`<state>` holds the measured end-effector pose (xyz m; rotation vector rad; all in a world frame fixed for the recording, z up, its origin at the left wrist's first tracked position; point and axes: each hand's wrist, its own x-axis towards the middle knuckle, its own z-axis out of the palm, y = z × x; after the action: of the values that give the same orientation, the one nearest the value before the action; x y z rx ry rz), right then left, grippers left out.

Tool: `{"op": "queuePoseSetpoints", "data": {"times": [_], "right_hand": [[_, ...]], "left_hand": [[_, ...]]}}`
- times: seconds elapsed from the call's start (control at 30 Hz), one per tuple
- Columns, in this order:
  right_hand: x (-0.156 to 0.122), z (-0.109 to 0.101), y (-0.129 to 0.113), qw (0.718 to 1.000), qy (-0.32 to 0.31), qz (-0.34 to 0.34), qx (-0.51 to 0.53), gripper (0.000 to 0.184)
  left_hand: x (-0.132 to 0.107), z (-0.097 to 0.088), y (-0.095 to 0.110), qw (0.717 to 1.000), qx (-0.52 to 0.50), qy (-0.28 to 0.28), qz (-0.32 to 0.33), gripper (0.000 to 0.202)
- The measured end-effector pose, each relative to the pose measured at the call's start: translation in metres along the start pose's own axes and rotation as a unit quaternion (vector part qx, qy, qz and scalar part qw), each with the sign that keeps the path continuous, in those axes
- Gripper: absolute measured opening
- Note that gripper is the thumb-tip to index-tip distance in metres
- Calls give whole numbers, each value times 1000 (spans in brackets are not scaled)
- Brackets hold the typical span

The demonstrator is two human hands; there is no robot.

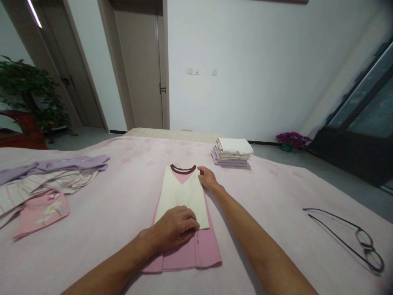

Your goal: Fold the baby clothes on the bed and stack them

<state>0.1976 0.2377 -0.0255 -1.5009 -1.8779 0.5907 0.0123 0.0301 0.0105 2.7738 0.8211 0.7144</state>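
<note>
A small pink and cream shirt lies face down in a long, narrow fold in front of me, its dark brown ribbed collar pointing away. The cream sleeves are folded in over the pink body. My left hand rests across the lower half, its bent fingers closed at the end of a cream sleeve. At the far right corner, beside the collar, my right hand pinches the shoulder edge. Part of the shirt's left side is hidden under my left hand and wrist.
A neat stack of folded clothes stands beyond my right hand. Unfolded garments lie to the left: a lavender one, a striped one and a pink flowered one. Black-framed glasses lie at the right on the pale pink bedspread.
</note>
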Motion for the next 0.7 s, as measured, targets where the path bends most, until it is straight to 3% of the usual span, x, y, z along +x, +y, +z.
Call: {"op": "queuePoseSetpoints", "data": {"times": [0.13, 0.23, 0.33, 0.4, 0.47, 0.57, 0.7], "right_hand": [[-7, -8, 2, 998, 11, -16, -66, 49], [-15, -14, 3, 995, 31, -25, -97, 47], [-24, -15, 3, 992, 40, -49, -112, 47], [-30, -12, 2, 989, 30, -79, -125, 49], [-34, -9, 1, 983, 10, -113, -144, 50], [-37, -5, -1, 970, -69, -141, -187, 58], [-32, -6, -4, 954, -152, -121, -230, 64]], "left_hand": [[-4, 1, 2, 998, -57, 4, 5, 17], [-4, 4, -3, 995, -90, 44, -11, 22], [1, 8, -13, 990, -74, 109, -53, 27], [5, 11, -23, 989, -27, 117, -88, 32], [8, 15, -33, 987, 39, 86, -129, 43], [7, 23, -46, 975, 115, 5, -192, 62], [-2, 26, -56, 965, 138, -49, -217, 66]]}}
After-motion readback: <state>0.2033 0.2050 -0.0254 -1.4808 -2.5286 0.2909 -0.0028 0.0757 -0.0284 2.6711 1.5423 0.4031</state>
